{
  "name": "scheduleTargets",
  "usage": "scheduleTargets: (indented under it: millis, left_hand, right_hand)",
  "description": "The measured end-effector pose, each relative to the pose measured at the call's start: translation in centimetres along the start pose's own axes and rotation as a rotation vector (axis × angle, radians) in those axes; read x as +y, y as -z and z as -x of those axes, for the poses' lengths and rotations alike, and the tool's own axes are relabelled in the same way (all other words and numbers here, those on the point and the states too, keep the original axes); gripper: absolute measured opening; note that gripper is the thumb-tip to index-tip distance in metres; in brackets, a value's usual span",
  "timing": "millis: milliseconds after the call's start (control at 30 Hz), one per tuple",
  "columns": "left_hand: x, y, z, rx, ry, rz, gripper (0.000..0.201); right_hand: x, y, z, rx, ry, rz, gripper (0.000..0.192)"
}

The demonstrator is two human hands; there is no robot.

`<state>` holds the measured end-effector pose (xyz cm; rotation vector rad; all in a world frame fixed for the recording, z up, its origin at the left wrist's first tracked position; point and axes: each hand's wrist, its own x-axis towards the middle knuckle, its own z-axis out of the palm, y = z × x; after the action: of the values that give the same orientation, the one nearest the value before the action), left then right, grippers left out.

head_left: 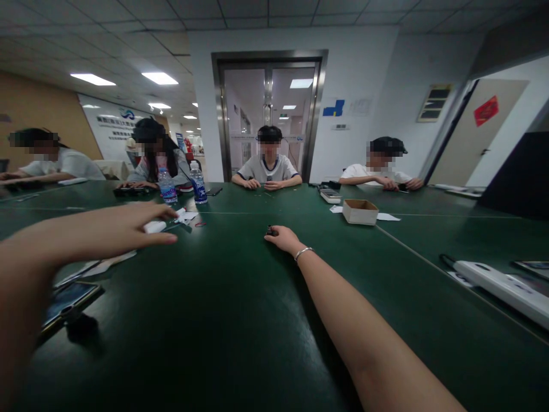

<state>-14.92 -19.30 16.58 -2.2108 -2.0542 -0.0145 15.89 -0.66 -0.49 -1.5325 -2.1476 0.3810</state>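
Observation:
My right hand (285, 239), with a silver bracelet on the wrist, rests far out over the middle of the green table (206, 320). Its fingers are closed around a small dark cylindrical piece (270, 230), whose kind I cannot make out. My left hand (132, 225) hovers at the left, thumb and fingers apart, with nothing seen in it. Just beyond its fingertips lie white paper scraps (185, 216) and a small red loop (200, 225). A white item (154, 227) shows partly between thumb and fingers, seemingly on the table behind them.
A phone (79, 296) and a black knobbed object (80, 324) lie below my left arm. Two water bottles (198, 184) (167, 186) stand at the far left. Right are a small open box (359, 213) and a white power strip (501, 286). Several people sit across the table.

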Motion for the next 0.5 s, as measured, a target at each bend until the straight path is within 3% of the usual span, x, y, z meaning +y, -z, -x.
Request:
scheduleTargets:
  millis: [100, 167, 233, 367, 500]
  left_hand:
    - [6.7, -0.6, -4.7, -0.136, -0.281, 0.029, 0.057]
    - [11.0, -2.4, -8.5, -0.133, -0.382, 0.074, 0.056]
    - [14.2, -5.0, -12.2, -0.062, -0.378, 0.177, 0.060]
    - [17.8, -10.5, -17.2, 0.070, -0.379, 0.497, 0.052]
    - [18.7, -14.2, -17.7, 0.297, -0.391, 0.662, 0.031]
  right_hand:
    - [0.0, 0.0, 0.1, 0.003, 0.001, -0.001, 0.034]
    - [0.0, -0.1, 0.2, 0.042, 0.019, 0.003, 0.034]
    - [0.1, -0.2, 0.1, 0.115, 0.038, 0.010, 0.032]
    - [0.5, -0.3, -0.2, 0.196, -0.010, -0.045, 0.025]
    - [0.8, -0.2, -0.3, 0.204, 0.030, -0.109, 0.023]
